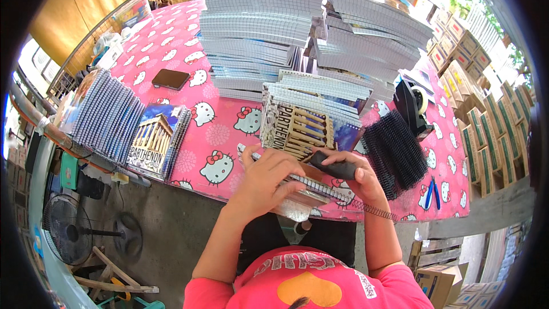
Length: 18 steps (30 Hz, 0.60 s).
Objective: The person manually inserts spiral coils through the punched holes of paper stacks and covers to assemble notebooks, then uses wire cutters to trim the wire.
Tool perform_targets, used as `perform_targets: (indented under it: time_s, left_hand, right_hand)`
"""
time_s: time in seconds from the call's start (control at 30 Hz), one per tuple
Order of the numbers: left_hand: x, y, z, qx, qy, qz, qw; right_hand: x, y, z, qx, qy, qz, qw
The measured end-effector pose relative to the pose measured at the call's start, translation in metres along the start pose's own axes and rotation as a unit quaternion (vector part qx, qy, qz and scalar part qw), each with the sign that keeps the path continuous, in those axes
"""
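Note:
At the table's front edge, my left hand (271,173) is closed on a notebook (303,197), its fingers over the bound edge. A dark wire coil (374,212) runs along that edge, its loose end sticking out to the right past the pages. My right hand (359,173) grips a black oblong block (333,166) just above the bound edge; what kind of thing it is, I cannot make out. Right behind both hands stands a stack of notebooks (297,129) with columns on the cover. To the right lies a pile of black spiral coils (394,151).
Tall stacks of page blocks (260,17) rise at the back of the pink table (229,154). At left are coil-bound notebooks (106,117) and a phone (170,79). A tape dispenser (413,106) and blue-handled pliers (433,193) lie right. A fan (67,230) stands on the floor.

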State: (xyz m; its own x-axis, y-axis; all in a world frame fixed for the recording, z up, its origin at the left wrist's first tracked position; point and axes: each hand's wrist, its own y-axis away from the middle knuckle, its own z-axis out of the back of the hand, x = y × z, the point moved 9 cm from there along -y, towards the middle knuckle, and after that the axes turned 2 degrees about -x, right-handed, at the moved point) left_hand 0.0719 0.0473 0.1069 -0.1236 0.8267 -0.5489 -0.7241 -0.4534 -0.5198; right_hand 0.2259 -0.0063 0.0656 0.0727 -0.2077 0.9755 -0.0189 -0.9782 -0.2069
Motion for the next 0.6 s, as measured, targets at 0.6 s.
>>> perform_targets:
  time_s: [0.6]
  left_hand:
    - [0.005, 0.000, -0.002, 0.011, -0.019, -0.006, 1.000]
  right_hand:
    - [-0.014, 0.013, -0.009, 0.103, 0.005, -0.044, 0.994]
